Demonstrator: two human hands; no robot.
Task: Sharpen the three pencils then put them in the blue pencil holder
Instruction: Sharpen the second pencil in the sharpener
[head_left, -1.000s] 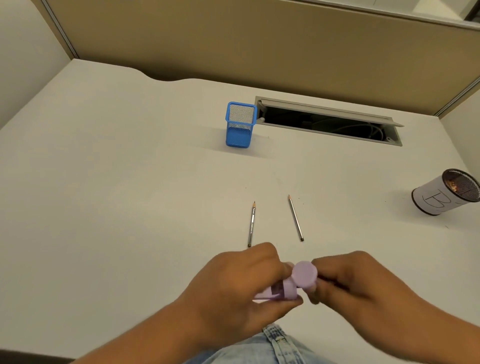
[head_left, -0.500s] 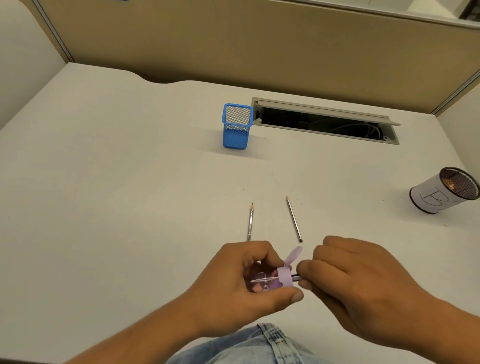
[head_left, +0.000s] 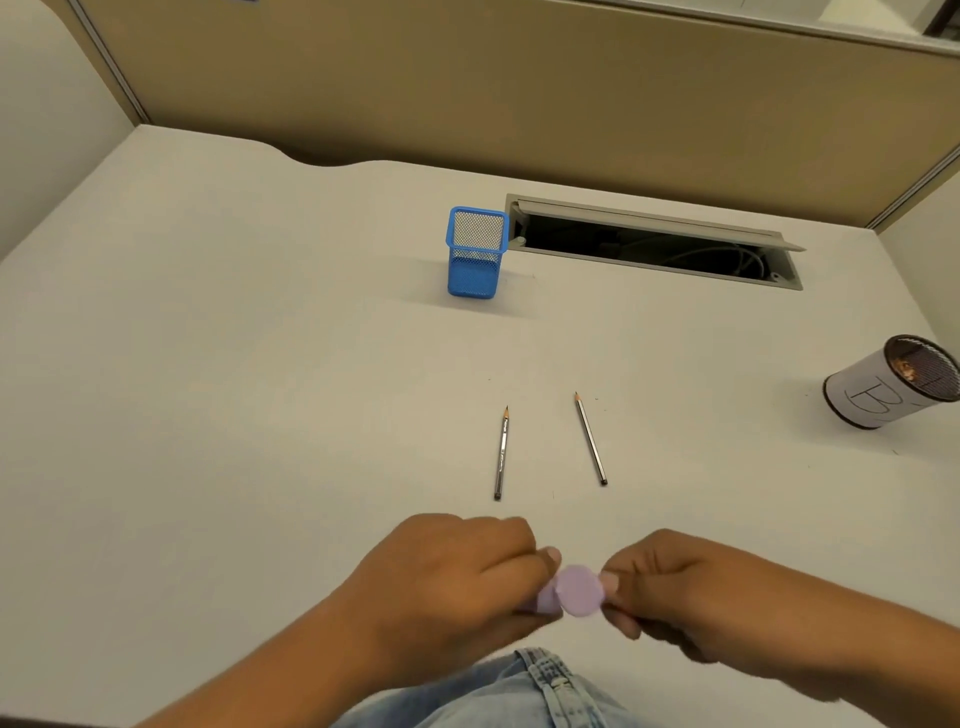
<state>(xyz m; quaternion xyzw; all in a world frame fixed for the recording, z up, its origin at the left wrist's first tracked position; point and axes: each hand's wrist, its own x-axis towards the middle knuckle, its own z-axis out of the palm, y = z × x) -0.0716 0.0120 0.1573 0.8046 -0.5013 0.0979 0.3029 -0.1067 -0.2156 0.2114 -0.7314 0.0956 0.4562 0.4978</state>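
Both forearms are bare all the way down to the left hand (head_left: 457, 577) and the right hand (head_left: 675, 587). Just below the hands and between them sits a lap in faded light blue denim jeans (head_left: 498, 696), with stitched seams at the middle.

The pale desk (head_left: 208, 364) carries a blue mesh pencil holder (head_left: 474, 260), upright at the far middle, just left of a long open cable slot (head_left: 654, 244) cut into the top. Nearer, the left pencil (head_left: 502, 453) and the right pencil (head_left: 590, 439) lie apart, tips pointing far. At the right edge stands a paper-wrapped mesh cup (head_left: 883, 387) marked B.
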